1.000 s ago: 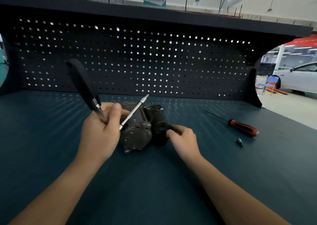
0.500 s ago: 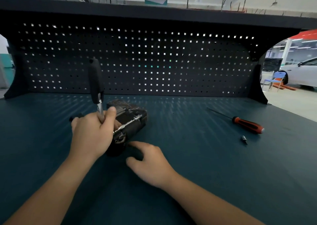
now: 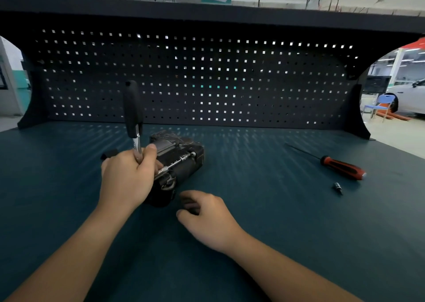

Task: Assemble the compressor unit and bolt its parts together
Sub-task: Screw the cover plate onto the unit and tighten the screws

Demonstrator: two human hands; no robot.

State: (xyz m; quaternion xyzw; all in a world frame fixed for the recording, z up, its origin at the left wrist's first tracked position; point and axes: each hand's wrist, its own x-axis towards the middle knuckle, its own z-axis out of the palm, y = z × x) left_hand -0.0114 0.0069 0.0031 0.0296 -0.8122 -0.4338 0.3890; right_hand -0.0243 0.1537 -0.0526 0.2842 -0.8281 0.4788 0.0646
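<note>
1. Your left hand (image 3: 126,177) has its fingers curled tight round a ratchet wrench (image 3: 133,108) near its head. The black handle stands upright.
2. The compressor unit (image 3: 170,144) lies on the desk (image 3: 276,232), left of centre, touching your left hand.
3. An extension bar (image 3: 177,162) runs from the ratchet along the unit, and its tip meets a fixing point at the far end.
4. Your right hand (image 3: 207,219) rests on the desk just beside the unit's near end, fingers loosely curled. Whether they hold anything small cannot be told.
5. The housing parts look joined, so bolting seems underway. How many bolts are seated or left is hidden.
6. A red-handled screwdriver (image 3: 342,167) and a small bit (image 3: 338,186) lie well apart to your right.
</note>
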